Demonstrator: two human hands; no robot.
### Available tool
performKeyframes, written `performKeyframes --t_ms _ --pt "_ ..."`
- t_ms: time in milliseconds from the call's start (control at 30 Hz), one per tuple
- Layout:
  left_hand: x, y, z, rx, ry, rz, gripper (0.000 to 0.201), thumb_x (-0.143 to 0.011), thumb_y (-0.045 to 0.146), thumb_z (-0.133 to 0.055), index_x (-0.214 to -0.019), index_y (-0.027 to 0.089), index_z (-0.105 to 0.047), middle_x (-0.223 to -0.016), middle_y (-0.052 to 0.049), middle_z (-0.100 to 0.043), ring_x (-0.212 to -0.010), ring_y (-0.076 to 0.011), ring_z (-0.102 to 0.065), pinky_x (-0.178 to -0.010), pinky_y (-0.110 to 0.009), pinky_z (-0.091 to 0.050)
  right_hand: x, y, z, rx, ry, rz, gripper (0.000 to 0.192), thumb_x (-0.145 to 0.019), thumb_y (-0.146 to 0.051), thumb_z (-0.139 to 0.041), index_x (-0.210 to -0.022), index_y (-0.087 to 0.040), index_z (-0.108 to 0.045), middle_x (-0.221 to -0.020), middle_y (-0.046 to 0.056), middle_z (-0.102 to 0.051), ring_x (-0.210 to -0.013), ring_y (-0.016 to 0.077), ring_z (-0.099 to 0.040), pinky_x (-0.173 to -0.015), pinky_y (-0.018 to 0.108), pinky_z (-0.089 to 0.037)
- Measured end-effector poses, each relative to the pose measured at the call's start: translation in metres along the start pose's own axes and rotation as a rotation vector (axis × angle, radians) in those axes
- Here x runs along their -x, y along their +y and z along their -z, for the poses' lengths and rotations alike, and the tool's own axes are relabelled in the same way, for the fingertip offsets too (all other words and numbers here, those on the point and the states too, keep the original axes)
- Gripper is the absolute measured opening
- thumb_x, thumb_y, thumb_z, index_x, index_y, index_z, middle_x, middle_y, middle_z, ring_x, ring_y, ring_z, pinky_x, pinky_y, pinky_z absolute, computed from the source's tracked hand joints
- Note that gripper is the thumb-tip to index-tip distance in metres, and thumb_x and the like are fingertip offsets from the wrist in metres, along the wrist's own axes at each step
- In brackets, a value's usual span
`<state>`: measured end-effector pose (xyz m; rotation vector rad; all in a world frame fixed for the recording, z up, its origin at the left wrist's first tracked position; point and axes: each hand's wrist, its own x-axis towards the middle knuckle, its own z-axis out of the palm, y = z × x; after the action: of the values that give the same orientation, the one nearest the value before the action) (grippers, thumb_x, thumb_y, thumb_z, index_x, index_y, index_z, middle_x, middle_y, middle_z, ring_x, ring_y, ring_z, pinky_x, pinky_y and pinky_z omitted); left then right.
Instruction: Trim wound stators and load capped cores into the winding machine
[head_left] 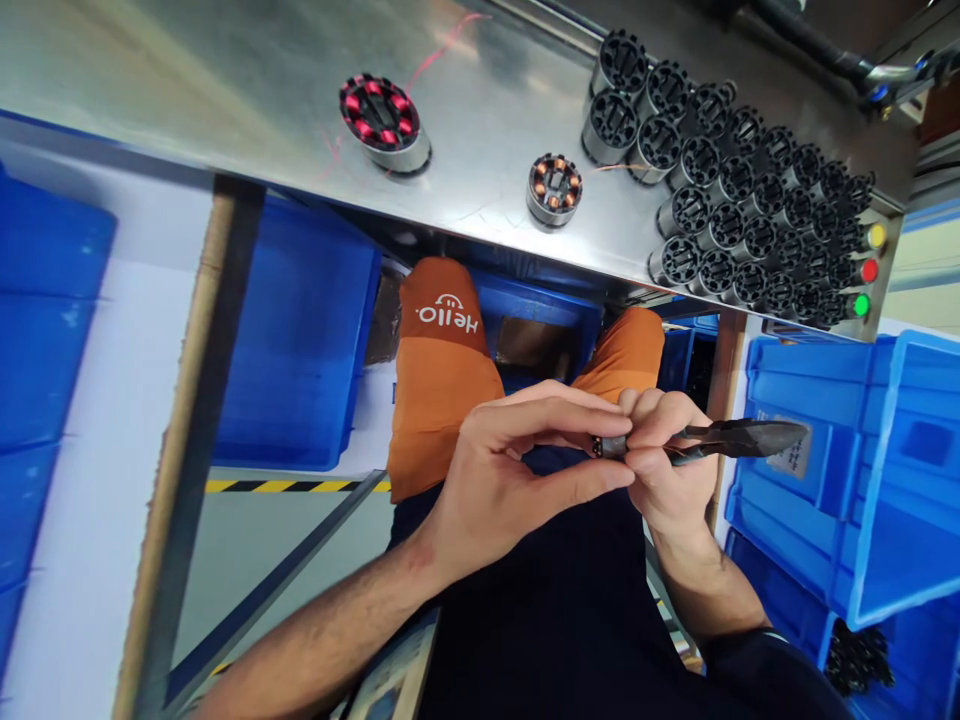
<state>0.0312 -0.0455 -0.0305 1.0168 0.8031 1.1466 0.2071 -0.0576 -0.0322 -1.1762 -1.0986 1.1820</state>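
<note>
My left hand pinches a small motor stator between thumb and fingers, in front of my lap. Fingers cover most of the stator; a dark, copper-flecked end shows. My right hand is closed at the stator's other side, its thumb and forefinger against it. A dark, two-armed hand tool sticks out from that same hand to the right; its exact kind is unclear. On the metal bench above stands a copper-wound stator. Further left is a larger stator with red windings.
Several black-topped, unwound stators stand in rows at the bench's right. Yellow, red and green buttons sit at its right end. Blue bins stand below, one at left and one at right. Pink wire trails across the metal.
</note>
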Motion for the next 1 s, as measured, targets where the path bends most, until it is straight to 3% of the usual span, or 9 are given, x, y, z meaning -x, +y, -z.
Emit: performKeyframes --t_ms 233,333,433,500,633,900,1000 --pt "0.006 -0.004 -0.002 0.091 0.024 0.05 0.01 -0.103 0.029 -0.094 -0.113 0.028 -0.094 -0.122 -0.01 -0.091 -0.109 -0.0252 -0.092 -0.091 -0.034 -0.08 0.001 0.0 -0.001 0.114 -0.001 -0.004 0.055 -0.094 -0.074 -0.095 -0.07 -0.031 -0.07 -0.058 -0.003 -0.046 -0.056 0.02 -0.046 -0.061 0.041 -0.051" --pt "0.007 -0.006 -0.001 0.062 0.103 0.027 0.007 -0.104 0.032 -0.094 -0.108 0.027 -0.091 -0.122 -0.009 -0.091 -0.11 -0.0236 -0.091 -0.091 -0.032 -0.079 0.003 -0.007 0.005 0.12 -0.067 -0.001 0.031 -0.098 -0.062 -0.097 -0.097 -0.033 -0.086 -0.067 -0.003 -0.059 -0.063 0.02 -0.055 -0.065 0.039 -0.05" --pt "0.005 -0.009 0.004 0.012 0.262 -0.031 0.007 -0.105 0.033 -0.093 -0.109 0.028 -0.088 -0.128 -0.006 -0.09 -0.108 -0.0181 -0.089 -0.09 -0.027 -0.076 0.009 -0.019 0.014 0.234 -0.104 -0.06 0.029 -0.108 -0.045 -0.091 -0.134 -0.036 -0.082 -0.086 -0.002 -0.07 -0.075 0.0193 -0.061 -0.069 0.037 -0.048" --pt "0.004 -0.01 0.009 -0.054 0.35 -0.09 0.009 -0.106 0.034 -0.091 -0.111 0.028 -0.086 -0.131 -0.005 -0.089 -0.105 -0.0157 -0.087 -0.088 -0.026 -0.075 0.014 -0.027 0.018 0.356 -0.179 -0.044 0.021 -0.113 -0.028 -0.078 -0.133 -0.034 -0.079 -0.091 -0.002 -0.071 -0.078 0.0186 -0.063 -0.071 0.036 -0.049" --pt "0.004 -0.007 0.015 -0.257 0.396 -0.205 0.011 -0.109 0.035 -0.088 -0.107 0.025 -0.082 -0.131 -0.006 -0.087 -0.107 -0.0177 -0.086 -0.088 -0.029 -0.073 0.017 -0.032 0.013 0.544 -0.432 0.049 0.034 -0.103 -0.009 -0.064 -0.128 -0.028 -0.076 -0.093 -0.001 -0.073 -0.082 0.0193 -0.068 -0.074 0.036 -0.052" --pt "0.009 0.0 0.012 -0.335 0.348 -0.258 0.007 -0.105 0.023 -0.088 -0.104 0.024 -0.082 -0.13 -0.006 -0.088 -0.103 -0.0191 -0.085 -0.089 -0.036 -0.074 0.006 -0.022 0.0 0.64 -0.405 0.051 0.038 -0.103 -0.007 -0.061 -0.132 -0.028 -0.074 -0.108 0.004 -0.077 -0.1 0.0255 -0.071 -0.09 0.043 -0.057" --pt "0.009 0.001 0.012 -0.361 0.334 -0.268 0.009 -0.102 0.018 -0.09 -0.102 0.024 -0.082 -0.128 -0.006 -0.089 -0.105 -0.0201 -0.086 -0.09 -0.036 -0.073 0.005 -0.022 0.0 0.63 -0.424 0.06 0.032 -0.103 -0.007 -0.06 -0.126 -0.027 -0.072 -0.108 0.004 -0.077 -0.098 0.0244 -0.07 -0.088 0.042 -0.056"
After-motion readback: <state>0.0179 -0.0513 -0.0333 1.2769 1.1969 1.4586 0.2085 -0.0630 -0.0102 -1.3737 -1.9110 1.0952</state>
